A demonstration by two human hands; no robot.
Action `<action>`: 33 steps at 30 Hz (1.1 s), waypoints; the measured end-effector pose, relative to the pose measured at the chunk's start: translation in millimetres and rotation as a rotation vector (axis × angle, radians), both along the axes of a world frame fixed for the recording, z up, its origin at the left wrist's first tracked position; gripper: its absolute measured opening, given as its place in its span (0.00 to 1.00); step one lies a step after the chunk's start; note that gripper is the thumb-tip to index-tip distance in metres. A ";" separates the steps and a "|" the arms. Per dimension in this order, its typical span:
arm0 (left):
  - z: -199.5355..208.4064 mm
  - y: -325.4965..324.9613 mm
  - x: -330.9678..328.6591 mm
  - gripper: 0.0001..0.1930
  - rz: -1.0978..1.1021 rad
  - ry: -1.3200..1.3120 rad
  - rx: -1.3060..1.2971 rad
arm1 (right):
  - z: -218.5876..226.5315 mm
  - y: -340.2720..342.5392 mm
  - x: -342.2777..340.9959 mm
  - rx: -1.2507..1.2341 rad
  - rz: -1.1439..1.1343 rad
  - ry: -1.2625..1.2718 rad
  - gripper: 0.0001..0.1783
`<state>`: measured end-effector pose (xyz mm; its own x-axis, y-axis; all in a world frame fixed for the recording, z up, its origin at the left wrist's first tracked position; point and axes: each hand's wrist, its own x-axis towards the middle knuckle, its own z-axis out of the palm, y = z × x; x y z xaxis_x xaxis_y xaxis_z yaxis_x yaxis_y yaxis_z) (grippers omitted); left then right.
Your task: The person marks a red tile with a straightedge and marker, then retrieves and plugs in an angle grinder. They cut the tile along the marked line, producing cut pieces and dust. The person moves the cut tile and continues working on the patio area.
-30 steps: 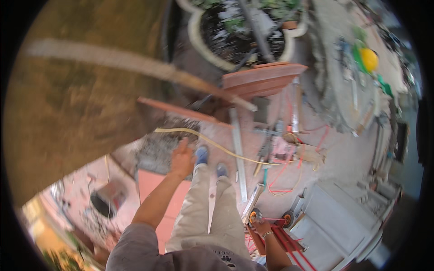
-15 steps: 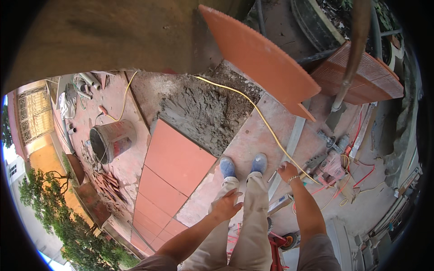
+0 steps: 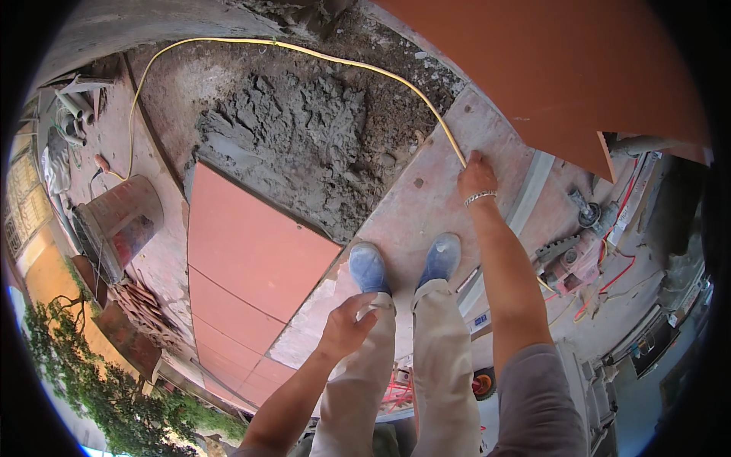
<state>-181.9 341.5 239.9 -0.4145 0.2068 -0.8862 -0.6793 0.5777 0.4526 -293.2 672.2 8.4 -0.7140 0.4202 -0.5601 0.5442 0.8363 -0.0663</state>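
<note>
My right hand (image 3: 477,177), a chain bracelet on its wrist, is closed around a yellow cord (image 3: 365,66) in front of my right shoe. From there the cord arcs over the far side of a patch of wet grey mortar (image 3: 297,141) and down toward a bucket on the left. Over my left thigh hovers my left hand (image 3: 348,327), fingers apart and loosely bent, holding nothing. Left of my shoes lie flat reddish floor tiles (image 3: 255,240), their far edge bordering the mortar.
Large reddish tiles (image 3: 579,68) stand at upper right. A metal straightedge (image 3: 525,196) lies right of my shoes, near a pink-and-grey power tool (image 3: 575,259) with red cords. At left are a dirty bucket (image 3: 126,221), broken tile pieces (image 3: 148,308) and grey pipes (image 3: 74,110).
My right hand has moved forward and now grips the yellow cord, whose arc has shifted farther out. My left hand stays empty. The view has tilted and shifted.
</note>
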 end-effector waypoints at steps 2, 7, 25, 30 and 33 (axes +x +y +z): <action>-9.0 2.4 -16.1 0.24 0.129 -0.017 0.090 | 26.4 -0.8 13.8 -0.169 0.113 0.087 0.22; -18.7 24.3 -101.4 0.36 0.592 -0.373 0.259 | 150.2 -11.4 82.0 -0.619 0.197 0.116 0.17; 185.5 -210.5 -215.3 0.16 1.271 0.404 0.181 | 339.0 -30.3 269.3 -0.539 0.605 -0.469 0.09; 277.6 -270.7 -265.0 0.11 1.258 0.481 0.123 | 377.4 -30.0 269.5 -0.501 0.618 -0.371 0.09; 332.9 -331.8 -297.1 0.10 1.342 0.630 0.196 | 392.7 -41.1 270.4 -0.486 0.642 -0.353 0.10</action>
